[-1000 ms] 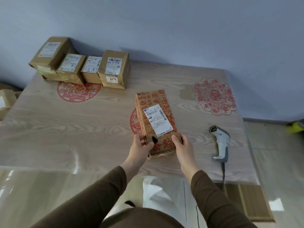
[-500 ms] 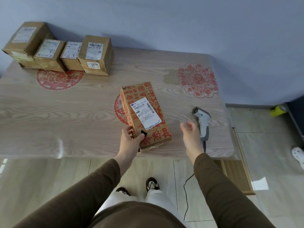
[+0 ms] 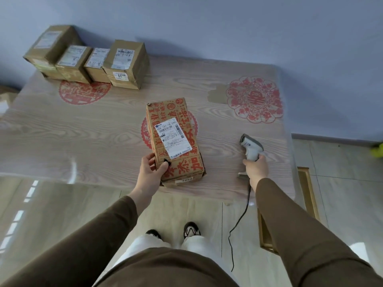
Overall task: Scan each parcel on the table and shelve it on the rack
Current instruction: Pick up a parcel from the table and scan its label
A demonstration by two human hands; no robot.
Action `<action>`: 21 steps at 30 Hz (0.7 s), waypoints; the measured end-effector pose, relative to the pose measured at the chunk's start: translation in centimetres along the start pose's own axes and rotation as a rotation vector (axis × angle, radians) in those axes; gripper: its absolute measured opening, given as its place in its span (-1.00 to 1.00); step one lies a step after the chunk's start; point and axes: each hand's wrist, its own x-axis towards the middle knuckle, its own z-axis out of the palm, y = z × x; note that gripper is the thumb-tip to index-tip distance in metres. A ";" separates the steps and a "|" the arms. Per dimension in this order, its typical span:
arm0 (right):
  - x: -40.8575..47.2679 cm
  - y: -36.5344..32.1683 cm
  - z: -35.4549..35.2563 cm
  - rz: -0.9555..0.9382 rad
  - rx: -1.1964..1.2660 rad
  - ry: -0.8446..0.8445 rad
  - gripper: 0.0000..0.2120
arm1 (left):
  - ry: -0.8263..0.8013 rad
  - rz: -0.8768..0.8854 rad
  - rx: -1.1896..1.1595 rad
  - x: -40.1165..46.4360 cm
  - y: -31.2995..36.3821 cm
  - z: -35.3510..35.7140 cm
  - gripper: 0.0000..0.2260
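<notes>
Right hand [image 3: 256, 168] now grips scanner [image 3: 251, 147]; parcel [image 3: 175, 139] left

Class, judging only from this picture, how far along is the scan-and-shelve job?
Done: nothing shows as shelved; the rack is out of view. In hand: the left hand steadies the red-printed parcel, label up, while the right hand grips the scanner. Left: scanning it, plus four brown parcels at the table's far edge.
</notes>
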 end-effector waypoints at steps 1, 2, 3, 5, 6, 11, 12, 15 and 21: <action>-0.5 -0.6 0.1 -0.002 0.057 -0.051 -0.55 | 0.002 -0.004 0.005 -0.1 0.1 0.0 -0.52; -0.8 -1.1 0.3 -0.006 0.124 -0.104 -0.57 | 0.002 -0.007 0.008 -0.1 0.2 0.1 -0.53; -1.4 -1.7 0.4 -0.007 0.181 -0.158 -0.58 | 0.002 -0.008 0.008 -0.2 0.3 0.2 -0.53; -2.9 -3.5 0.7 -0.011 0.296 -0.247 -0.63 | 0.004 -0.007 0.003 -0.2 0.4 0.2 -0.54; -3.9 -4.5 0.7 -0.012 0.355 -0.295 -0.67 | 0.005 -0.008 0.002 -0.3 0.4 0.2 -0.54; -9.8 -9.1 1.0 -0.217 0.437 -0.445 -0.74 | 0.006 -0.008 0.001 -0.4 0.5 0.2 -0.51; -10.9 -9.6 1.3 -0.280 0.408 -0.447 -0.75 | 0.009 -0.008 -0.003 -0.4 0.5 0.3 -0.52; -13.7 -10.1 2.5 -0.492 0.249 -0.430 -0.78 | 0.019 -0.004 -0.014 -0.4 0.6 0.4 -0.53; -16.1 -10.2 4.1 -0.633 0.099 -0.400 -0.77 | 0.029 -0.005 -0.035 -0.3 0.4 0.3 -0.50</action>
